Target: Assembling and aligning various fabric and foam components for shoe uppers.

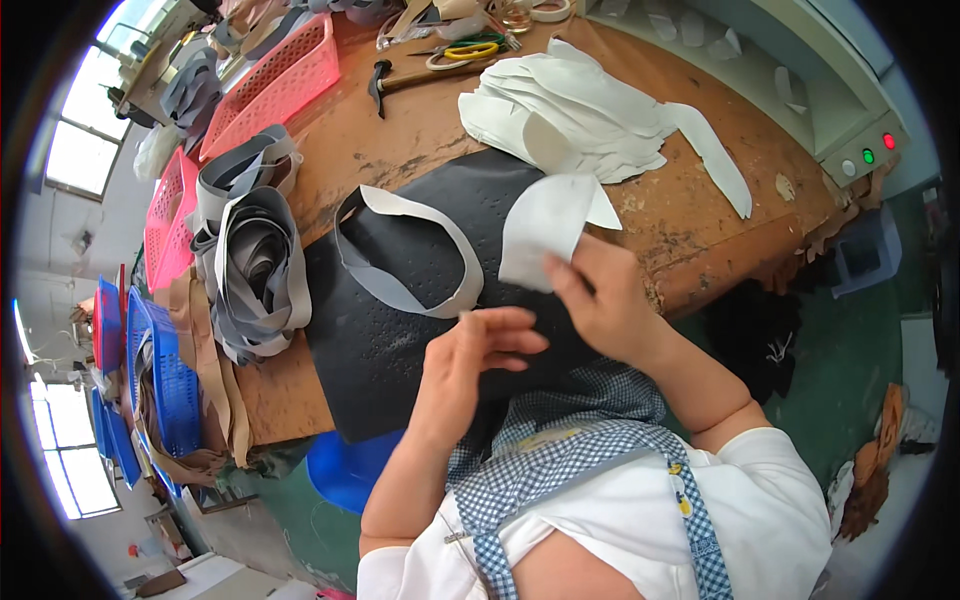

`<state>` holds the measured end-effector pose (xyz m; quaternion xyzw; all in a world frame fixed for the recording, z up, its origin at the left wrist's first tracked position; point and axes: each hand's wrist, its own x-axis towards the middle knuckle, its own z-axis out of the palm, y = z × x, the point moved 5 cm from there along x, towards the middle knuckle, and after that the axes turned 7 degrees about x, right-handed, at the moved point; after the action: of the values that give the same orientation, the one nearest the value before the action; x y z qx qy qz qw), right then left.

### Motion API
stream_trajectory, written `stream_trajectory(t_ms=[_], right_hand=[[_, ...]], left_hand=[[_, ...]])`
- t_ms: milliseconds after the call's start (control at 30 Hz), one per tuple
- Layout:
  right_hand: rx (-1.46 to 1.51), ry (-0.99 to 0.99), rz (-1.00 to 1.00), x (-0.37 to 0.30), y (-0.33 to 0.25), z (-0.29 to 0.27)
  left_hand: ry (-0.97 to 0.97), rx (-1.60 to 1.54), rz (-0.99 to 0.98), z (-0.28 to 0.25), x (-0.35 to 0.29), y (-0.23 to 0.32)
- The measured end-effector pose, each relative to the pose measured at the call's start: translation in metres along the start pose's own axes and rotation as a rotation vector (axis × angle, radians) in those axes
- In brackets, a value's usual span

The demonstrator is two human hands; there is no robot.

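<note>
My right hand pinches a curved white fabric piece and holds it up over a black perforated mat on the brown worktable. My left hand grips the end of a looped grey-white strip that lies on the mat. A stack of similar white cut pieces sits behind the mat, with one long piece trailing off to the right.
A pile of grey strip loops lies left of the mat. Pink baskets and blue baskets line the left side. A hammer, scissors and tape rolls lie at the back. A machine with red and green lights stands at right.
</note>
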<state>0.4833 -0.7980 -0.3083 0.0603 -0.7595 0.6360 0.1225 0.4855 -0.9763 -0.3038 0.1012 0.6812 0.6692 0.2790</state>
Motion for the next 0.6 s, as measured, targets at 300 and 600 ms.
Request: stream_trajectory(t_ms=[300, 600], right_hand=[[-0.064, -0.089, 0.102, -0.050, -0.007, -0.011], [0.997, 0.066, 0.561, -0.037, 0.039, 0.020]], left_hand=[[-0.058, -0.212, -0.050, 0.000, 0.005, -0.007], [-0.152, 0.142, -0.118, 0.013, -0.016, -0.020]])
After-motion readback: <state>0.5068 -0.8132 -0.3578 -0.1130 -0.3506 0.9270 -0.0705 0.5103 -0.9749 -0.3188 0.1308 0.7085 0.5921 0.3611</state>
